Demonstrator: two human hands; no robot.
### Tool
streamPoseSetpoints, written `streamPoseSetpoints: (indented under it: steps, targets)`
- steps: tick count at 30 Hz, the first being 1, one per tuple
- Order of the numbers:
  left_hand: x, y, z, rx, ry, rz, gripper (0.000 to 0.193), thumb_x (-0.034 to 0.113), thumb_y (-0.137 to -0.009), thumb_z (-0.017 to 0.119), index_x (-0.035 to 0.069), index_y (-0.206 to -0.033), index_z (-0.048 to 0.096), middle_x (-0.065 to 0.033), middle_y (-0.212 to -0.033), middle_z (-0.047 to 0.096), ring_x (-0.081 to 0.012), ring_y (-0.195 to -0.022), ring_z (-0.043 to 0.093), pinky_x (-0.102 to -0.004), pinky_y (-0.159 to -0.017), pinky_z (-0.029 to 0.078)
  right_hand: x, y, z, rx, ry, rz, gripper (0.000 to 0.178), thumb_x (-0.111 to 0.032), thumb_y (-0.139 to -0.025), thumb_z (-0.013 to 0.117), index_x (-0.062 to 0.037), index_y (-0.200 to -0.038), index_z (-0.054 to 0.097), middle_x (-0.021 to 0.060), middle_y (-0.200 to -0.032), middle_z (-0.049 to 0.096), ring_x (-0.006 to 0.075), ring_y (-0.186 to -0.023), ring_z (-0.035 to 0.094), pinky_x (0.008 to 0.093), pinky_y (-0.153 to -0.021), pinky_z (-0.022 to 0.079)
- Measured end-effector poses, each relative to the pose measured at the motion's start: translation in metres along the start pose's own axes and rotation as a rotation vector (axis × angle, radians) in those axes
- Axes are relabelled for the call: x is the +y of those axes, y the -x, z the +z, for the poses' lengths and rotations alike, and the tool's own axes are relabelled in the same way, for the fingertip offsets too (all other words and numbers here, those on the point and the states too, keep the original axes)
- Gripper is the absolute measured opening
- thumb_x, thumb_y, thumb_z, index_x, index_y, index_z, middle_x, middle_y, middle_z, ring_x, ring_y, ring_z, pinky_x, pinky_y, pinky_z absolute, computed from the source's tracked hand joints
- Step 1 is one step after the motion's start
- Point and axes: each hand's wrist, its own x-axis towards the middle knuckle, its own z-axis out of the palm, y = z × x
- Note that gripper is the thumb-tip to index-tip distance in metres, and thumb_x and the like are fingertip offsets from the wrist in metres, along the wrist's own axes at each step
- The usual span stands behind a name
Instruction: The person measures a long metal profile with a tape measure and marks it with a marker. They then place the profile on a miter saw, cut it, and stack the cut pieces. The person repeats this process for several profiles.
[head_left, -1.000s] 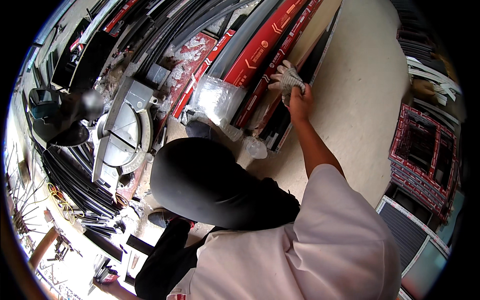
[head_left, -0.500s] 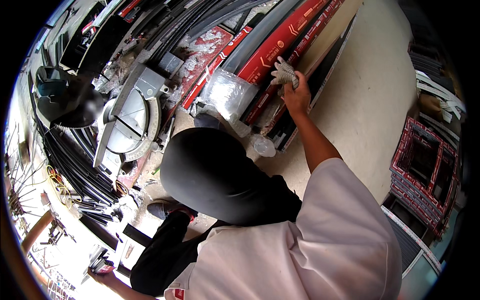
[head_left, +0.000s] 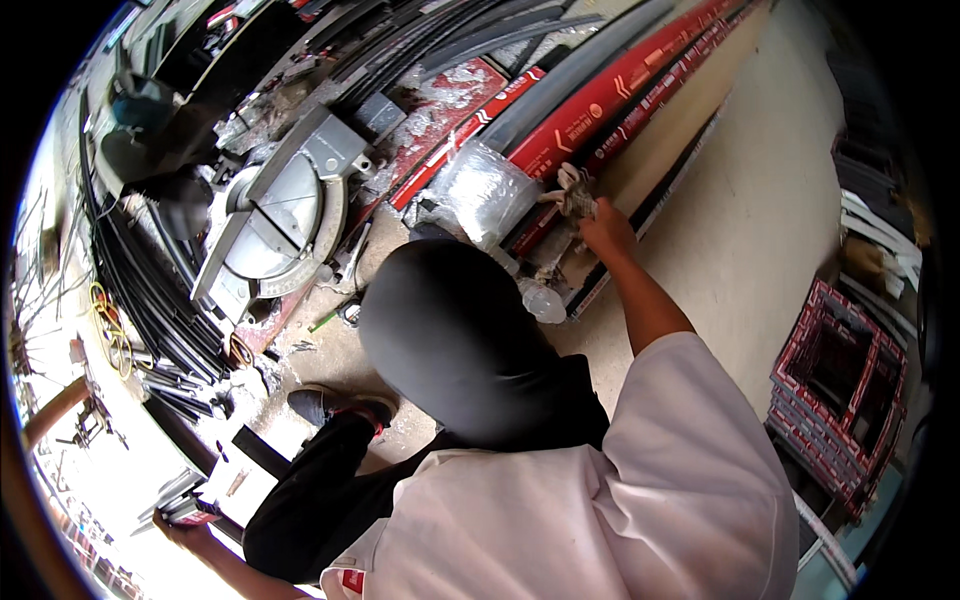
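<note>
My right hand is closed on a grey knit work glove, whose limp fingers point up and away from me. The glove hangs over the near ends of long profiles in red wrapping film. Beside it lies a bundle in clear plastic wrap. Far out at the lower left, my left hand grips a short dark profile piece with a red patch. Glare washes out much of that area, so its exact shape cannot be made out.
A mitre saw stands left of my knee. Black strips run along the far left. Red-and-black frames are stacked at the right. A clear plastic cup-like thing and a green-tipped tool lie on the floor.
My right hand, still with the glove, has come down and nearer to me along the profiles. The view has shifted slightly; my left hand keeps its hold at the lower left.
</note>
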Motion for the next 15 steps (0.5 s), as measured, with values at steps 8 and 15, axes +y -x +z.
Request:
streamPoseSetpoints:
  steps: [8,15]
  targets:
    - [0.014,-0.005,-0.002,0.333,0.896,-0.785,0.041,0.039,-0.096,0.068,0.007,-0.121,0.064,-0.0139,-0.119,0.068,-0.0339,-0.113,0.064,-0.0534,-0.100,0.053,-0.019,0.027,-0.032,0.262,0.039,-0.354,0.056,-0.046,-0.094,0.067,0.0001,-0.126,0.068,0.0291,-0.123,0.069,0.0476,-0.117,0.064,0.0529,-0.101,0.051]
    - [0.100,-0.010,0.026,0.502,1.109,-0.800,0.019,0.023,-0.093,0.073,0.004,-0.097,0.070,-0.0100,-0.091,0.076,-0.0268,-0.084,0.073,-0.0421,-0.083,0.062,-0.157,0.115,-0.151,-0.212,-0.977,-0.514,0.049,-0.036,-0.112,0.046,0.0021,-0.140,0.060,0.0148,-0.135,0.065,0.0253,-0.127,0.062,0.0400,-0.110,0.046]
